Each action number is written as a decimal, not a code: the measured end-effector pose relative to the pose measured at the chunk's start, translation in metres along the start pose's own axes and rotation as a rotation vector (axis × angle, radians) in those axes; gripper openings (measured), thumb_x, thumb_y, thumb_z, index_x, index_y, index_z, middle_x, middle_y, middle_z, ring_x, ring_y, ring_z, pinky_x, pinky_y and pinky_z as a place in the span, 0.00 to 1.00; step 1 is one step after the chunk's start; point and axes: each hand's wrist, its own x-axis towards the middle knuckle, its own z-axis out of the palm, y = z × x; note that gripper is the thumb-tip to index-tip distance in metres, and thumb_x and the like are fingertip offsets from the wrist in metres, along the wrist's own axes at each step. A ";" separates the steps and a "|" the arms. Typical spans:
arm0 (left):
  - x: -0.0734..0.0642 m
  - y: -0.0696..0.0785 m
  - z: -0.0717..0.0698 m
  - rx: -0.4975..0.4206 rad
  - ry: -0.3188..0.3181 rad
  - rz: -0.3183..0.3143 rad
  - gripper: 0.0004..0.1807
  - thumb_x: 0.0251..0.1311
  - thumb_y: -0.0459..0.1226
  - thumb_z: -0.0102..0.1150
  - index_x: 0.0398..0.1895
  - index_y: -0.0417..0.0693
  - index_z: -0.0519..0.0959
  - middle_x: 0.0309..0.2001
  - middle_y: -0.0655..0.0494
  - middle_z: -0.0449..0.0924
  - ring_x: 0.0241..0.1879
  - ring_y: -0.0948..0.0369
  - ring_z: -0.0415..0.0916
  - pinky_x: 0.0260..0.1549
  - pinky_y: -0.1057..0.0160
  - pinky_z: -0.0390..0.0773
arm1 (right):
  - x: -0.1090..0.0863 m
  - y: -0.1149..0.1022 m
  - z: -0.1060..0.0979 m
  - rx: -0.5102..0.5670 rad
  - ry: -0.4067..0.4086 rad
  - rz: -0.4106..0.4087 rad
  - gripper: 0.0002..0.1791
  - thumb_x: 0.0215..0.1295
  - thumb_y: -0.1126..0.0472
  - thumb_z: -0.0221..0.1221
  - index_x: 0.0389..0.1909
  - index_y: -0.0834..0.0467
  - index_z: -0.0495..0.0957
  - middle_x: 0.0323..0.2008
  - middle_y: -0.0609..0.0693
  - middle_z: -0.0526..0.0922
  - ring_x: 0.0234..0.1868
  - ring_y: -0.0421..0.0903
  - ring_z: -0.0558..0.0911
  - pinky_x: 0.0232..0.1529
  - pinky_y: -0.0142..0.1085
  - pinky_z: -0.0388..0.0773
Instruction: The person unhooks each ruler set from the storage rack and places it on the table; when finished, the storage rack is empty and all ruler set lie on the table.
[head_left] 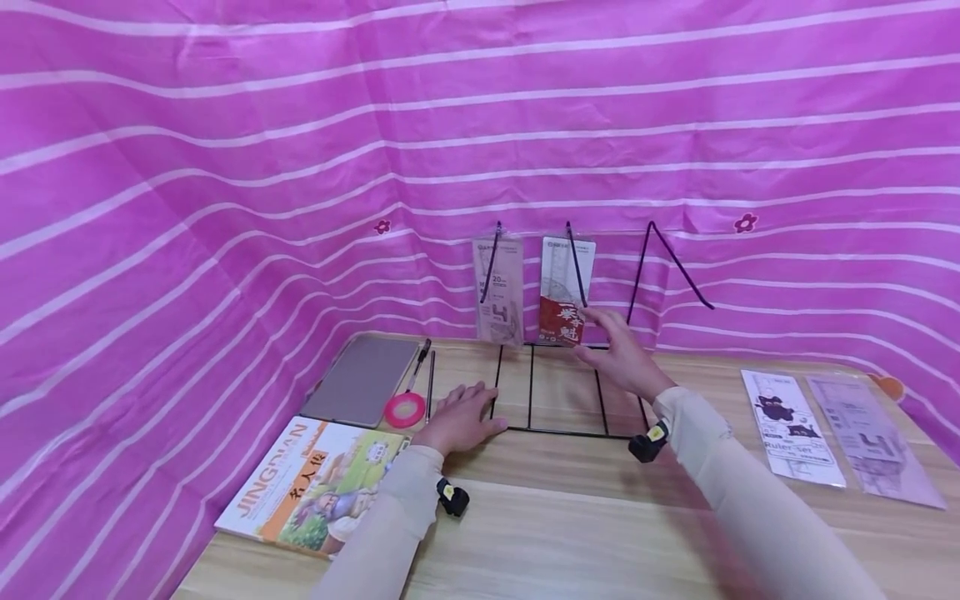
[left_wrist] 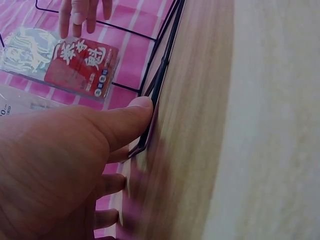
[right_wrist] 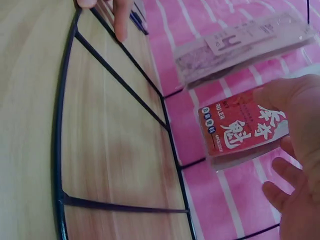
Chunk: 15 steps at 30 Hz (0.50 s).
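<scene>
A black wire display rack [head_left: 531,392] stands on the table, with upright hooks at the back. From its middle hook hangs a red-and-white ruler set packet [head_left: 564,287]; a clear, pale ruler set packet [head_left: 506,292] hangs on the left hook. My right hand [head_left: 622,354] is at the lower right of the red-and-white packet, thumb overlapping it in the right wrist view, other fingers spread. At the rack's front left corner, my left hand [head_left: 461,417] rests with thumb on the front wire and fingers by the side wire.
On the right lie a white ruler set packet with black cats [head_left: 791,425] and a pale purple one [head_left: 870,437]. To the left are a book [head_left: 315,483], a grey tablet-like slab [head_left: 360,379], pink tape [head_left: 405,410], a pen [head_left: 418,364] and a thin dark stick [head_left: 431,387]. Striped pink cloth [head_left: 480,125] hangs behind.
</scene>
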 end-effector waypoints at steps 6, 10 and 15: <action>0.001 -0.001 -0.003 0.005 0.013 -0.013 0.38 0.73 0.59 0.57 0.81 0.57 0.64 0.85 0.46 0.53 0.84 0.37 0.45 0.81 0.32 0.46 | 0.007 -0.012 0.009 0.025 0.042 -0.046 0.40 0.72 0.57 0.67 0.81 0.53 0.62 0.71 0.65 0.66 0.69 0.65 0.71 0.67 0.66 0.73; -0.001 -0.001 -0.001 -0.002 0.002 -0.005 0.39 0.73 0.60 0.56 0.81 0.57 0.64 0.85 0.46 0.53 0.84 0.37 0.45 0.80 0.31 0.47 | 0.010 -0.015 0.016 0.048 0.075 -0.049 0.35 0.74 0.59 0.65 0.78 0.56 0.66 0.67 0.64 0.70 0.65 0.65 0.74 0.65 0.65 0.75; 0.000 -0.002 -0.001 0.009 -0.011 0.008 0.39 0.73 0.61 0.55 0.82 0.57 0.63 0.85 0.46 0.52 0.84 0.37 0.44 0.80 0.32 0.46 | 0.007 -0.020 0.019 0.064 0.241 -0.133 0.21 0.75 0.66 0.61 0.66 0.64 0.77 0.56 0.62 0.79 0.55 0.59 0.82 0.57 0.50 0.85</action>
